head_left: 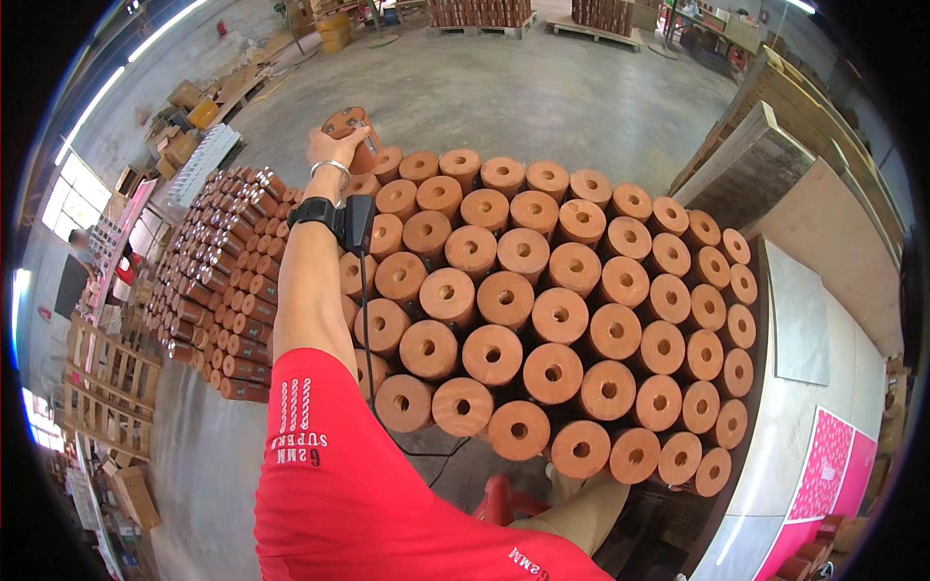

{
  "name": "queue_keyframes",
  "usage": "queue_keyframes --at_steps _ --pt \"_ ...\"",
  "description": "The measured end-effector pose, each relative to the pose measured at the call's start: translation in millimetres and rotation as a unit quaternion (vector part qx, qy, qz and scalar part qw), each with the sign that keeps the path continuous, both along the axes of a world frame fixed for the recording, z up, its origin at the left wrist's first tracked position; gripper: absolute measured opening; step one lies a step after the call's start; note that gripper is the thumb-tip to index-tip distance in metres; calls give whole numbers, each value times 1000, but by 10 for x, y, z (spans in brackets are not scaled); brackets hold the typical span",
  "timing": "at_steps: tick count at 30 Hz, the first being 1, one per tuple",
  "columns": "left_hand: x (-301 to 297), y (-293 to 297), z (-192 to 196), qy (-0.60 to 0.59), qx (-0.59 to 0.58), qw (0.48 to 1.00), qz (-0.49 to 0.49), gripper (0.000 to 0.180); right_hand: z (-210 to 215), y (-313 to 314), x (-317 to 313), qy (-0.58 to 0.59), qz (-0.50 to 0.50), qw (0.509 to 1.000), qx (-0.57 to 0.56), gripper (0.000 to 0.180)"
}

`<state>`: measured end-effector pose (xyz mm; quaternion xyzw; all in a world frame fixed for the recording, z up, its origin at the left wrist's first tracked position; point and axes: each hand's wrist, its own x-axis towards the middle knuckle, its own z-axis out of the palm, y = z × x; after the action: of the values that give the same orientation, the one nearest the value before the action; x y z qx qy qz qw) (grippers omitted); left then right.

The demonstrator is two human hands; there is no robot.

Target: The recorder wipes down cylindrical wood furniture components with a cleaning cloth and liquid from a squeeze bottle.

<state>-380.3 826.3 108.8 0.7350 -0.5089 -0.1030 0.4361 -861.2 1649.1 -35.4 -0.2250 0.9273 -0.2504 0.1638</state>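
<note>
My left hand (334, 148) reaches out to the far left corner of a block of brown cylinders and grips a reddish-brown cylinder (347, 122). Several dark spots mark this cylinder's upper face, and my fingers wrap its near side. Whether its base touches anything is hidden. Beside it, upright brown cylinders (504, 298) stand close together in rows, most showing a round hole in the middle of a flat top. A black watch (317, 215) and a small black device (359, 223) with a cable are on my left wrist. My right hand is out of view.
More brown cylinders (232, 252) are piled to the left. A wooden pallet (111, 387) leans farther left. Wooden boards (765, 160) stand at the right, beside a pale surface with a grey sheet (800, 315). Loaded pallets (603, 31) are across the floor. A person (77, 271) is at far left.
</note>
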Motion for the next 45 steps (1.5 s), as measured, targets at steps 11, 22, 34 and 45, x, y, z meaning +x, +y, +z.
queue_keyframes --at_steps 11,22,34,45 --pt "-85 -322 -362 -31 -17 999 39 88 434 -551 226 6 -20 988 154 33" --pt "-215 -423 -395 -76 13 997 27 100 186 -517 348 -74 -57 991 96 35" --pt "-188 -563 -486 -51 41 998 26 103 266 -767 475 -76 -37 993 81 35" --pt "30 -606 -620 12 38 999 -7 104 131 -575 324 -15 25 996 85 33"
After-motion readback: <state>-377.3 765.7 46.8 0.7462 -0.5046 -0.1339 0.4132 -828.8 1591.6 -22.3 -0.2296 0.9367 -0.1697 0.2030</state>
